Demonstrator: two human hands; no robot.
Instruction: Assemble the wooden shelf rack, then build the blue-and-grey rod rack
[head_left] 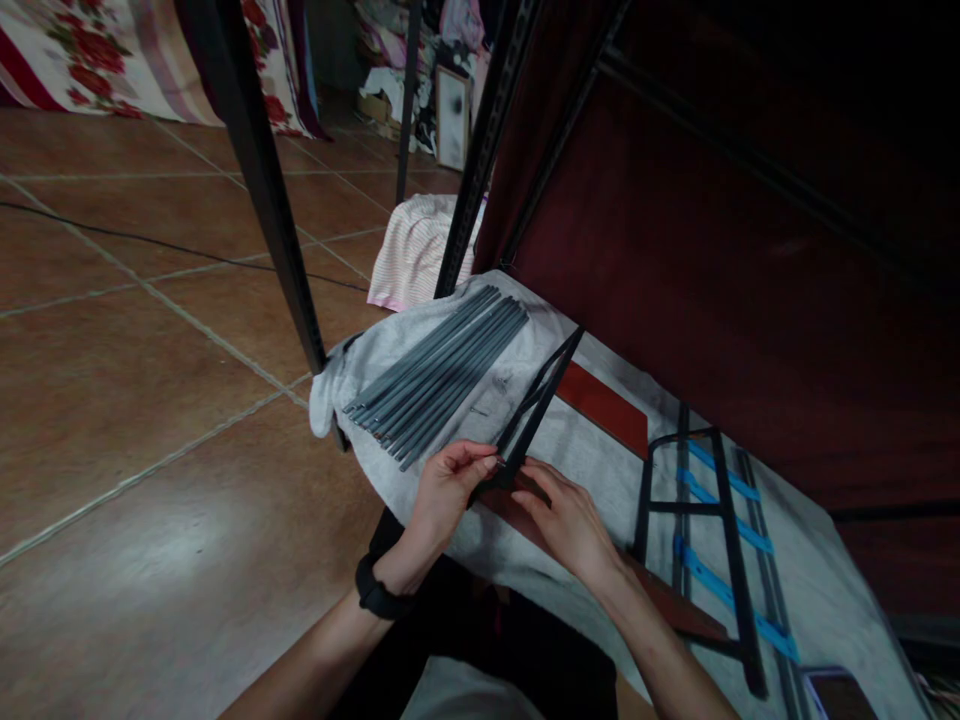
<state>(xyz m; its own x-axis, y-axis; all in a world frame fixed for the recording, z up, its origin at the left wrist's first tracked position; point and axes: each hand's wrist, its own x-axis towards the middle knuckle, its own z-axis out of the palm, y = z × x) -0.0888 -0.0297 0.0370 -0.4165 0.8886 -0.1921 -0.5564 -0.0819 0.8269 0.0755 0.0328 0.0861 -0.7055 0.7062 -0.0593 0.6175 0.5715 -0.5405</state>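
My left hand (450, 490), with a black band at the wrist, pinches something small between thumb and forefinger at the near end of a black metal frame (545, 405). What lies in the pinch is too small to name. My right hand (566, 520) grips that same end from the other side, its fingers curled against the bar. The frame slants away over a grey cloth (570, 470). Left of it lies a bundle of thin grey rods (442, 375), with a few tiny metal pieces (480, 408) beside them.
Right of my hands are a red-brown board (604, 405), a second black frame (724, 560), blue strips (705, 575) and a phone (838, 693). Black upright posts (262, 190) rise at the left. A dark red panel (675, 250) borders the far side. A cable (150, 240) crosses the tiled floor.
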